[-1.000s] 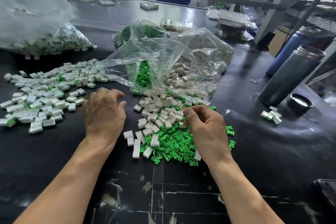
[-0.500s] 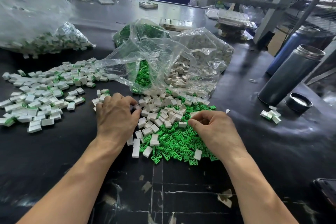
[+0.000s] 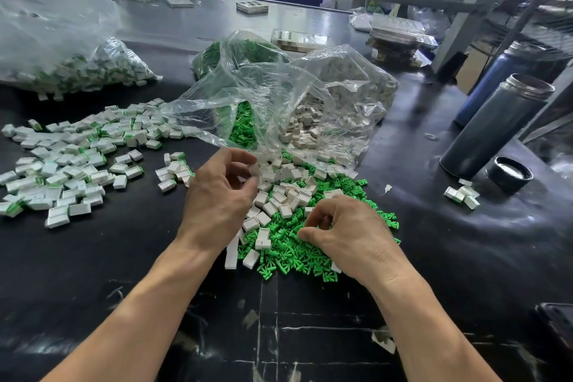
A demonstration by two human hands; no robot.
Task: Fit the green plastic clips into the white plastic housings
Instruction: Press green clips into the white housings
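Note:
A loose heap of white housings (image 3: 286, 194) lies in the middle of the black table (image 3: 465, 257), with green clips (image 3: 294, 253) spread in front of it and to its right. My left hand (image 3: 218, 198) hovers over the heap's left side and pinches one white housing (image 3: 254, 169) between thumb and fingertips. On the green clips sits my right hand (image 3: 352, 234), fingers curled down into them; whether it holds a clip is hidden. Housings with green clips in them (image 3: 71, 164) are spread at the left, and a few more (image 3: 173, 170) lie near my left hand.
A torn clear bag (image 3: 279, 108) spills clips and housings behind the heap. Another bag of assembled parts (image 3: 71, 71) lies far left. At the right stand a grey flask (image 3: 496, 124), its cap (image 3: 510, 174), a blue bottle (image 3: 483, 87) and a few parts (image 3: 462, 195).
My left hand has come from the assembled pile to the housing heap and now pinches a housing. My right hand has dropped from above the heap onto the green clips.

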